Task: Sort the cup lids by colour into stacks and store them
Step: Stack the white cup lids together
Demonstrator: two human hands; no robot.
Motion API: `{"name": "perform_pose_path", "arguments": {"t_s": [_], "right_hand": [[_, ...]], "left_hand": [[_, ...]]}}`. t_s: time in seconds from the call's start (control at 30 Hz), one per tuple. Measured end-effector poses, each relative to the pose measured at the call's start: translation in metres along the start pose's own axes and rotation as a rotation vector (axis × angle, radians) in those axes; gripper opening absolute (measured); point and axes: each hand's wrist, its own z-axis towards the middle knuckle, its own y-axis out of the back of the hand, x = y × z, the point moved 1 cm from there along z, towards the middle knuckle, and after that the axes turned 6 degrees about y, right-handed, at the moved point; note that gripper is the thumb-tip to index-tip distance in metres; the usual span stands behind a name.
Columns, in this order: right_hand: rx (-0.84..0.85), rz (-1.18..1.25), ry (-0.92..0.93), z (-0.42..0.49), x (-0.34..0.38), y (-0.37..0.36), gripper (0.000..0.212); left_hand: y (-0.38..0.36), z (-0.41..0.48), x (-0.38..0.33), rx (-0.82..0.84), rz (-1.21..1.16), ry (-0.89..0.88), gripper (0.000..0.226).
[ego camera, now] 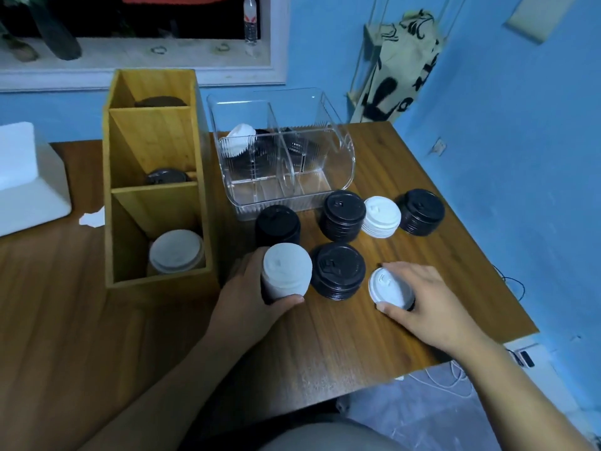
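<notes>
The left hand (247, 288) has its fingers and thumb curled round a tall white stack (286, 271) near the middle of the table (357, 336). The right hand (432, 304) pinches a white lid (390, 289) just to the right. A near black stack (338, 270) sits between them. Farther off stand more black stacks (343, 214) and a small white stack (381, 216). On the left, a wooden box (153, 138) holds white lids (177, 252) in its near part. A clear bin (346, 167) sits far back.
</notes>
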Motion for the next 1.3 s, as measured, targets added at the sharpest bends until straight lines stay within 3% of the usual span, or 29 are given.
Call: {"name": "perform_pose_path", "arguments": {"t_s": [0.13,0.2,0.37,0.47,0.6,0.9,1.03,1.3], "right_hand": [[-0.224,0.176,-0.079,0.004,0.004,0.008,0.064],[-0.303,0.265,-0.02,0.011,0.021,0.016,0.063],[-0.105,0.182,0.421,0.05,0.097,0.008,0.07],[0.024,0.051,0.541,0.078,0.118,-0.006,0.071],[0.151,-0.007,0.563,0.096,0.125,-0.013,0.071],[0.197,-0.031,0.582,0.104,0.13,-0.019,0.062],[0.255,-0.049,0.579,0.108,0.129,-0.021,0.062],[0.089,-0.139,0.648,0.094,0.121,-0.032,0.064]], "left_hand": [[0.0,-0.002,-0.001,0.002,0.02,-0.013,0.094],[0.0,-0.002,-0.001,0.002,0.028,-0.014,0.096],[0.0,-0.002,-0.002,0.003,0.063,-0.014,0.095],[-0.001,-0.002,-0.001,-0.013,0.032,-0.022,0.096],[-0.001,-0.003,0.002,-0.027,-0.002,-0.032,0.096],[0.001,-0.002,0.002,0.018,-0.085,-0.028,0.095],[0.0,0.0,0.004,0.055,-0.122,0.0,0.107],[0.004,-0.001,-0.003,0.047,-0.086,-0.044,0.078]]}}
